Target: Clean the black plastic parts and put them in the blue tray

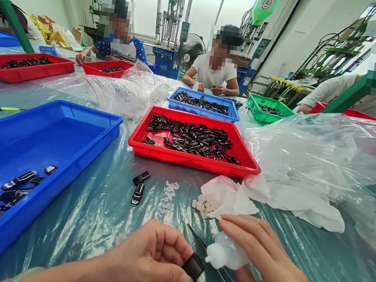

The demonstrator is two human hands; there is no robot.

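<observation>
Pinching black piece (193, 267), left hand (155, 268) across open sheeting (100, 208) from blue tray's edge (52, 195).

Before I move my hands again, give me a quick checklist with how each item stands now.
1. Black piece held in the left hand: ok.
2. White bottle between thumb and fingers of the right hand: ok.
3. Bottle tip unblocked: cannot tell.
4. Tweezers away from the hands: not ok, they run between them.
5. Small white bits uncovered: ok.
6. Room in the large blue tray: ok, only a few pieces inside.
</observation>
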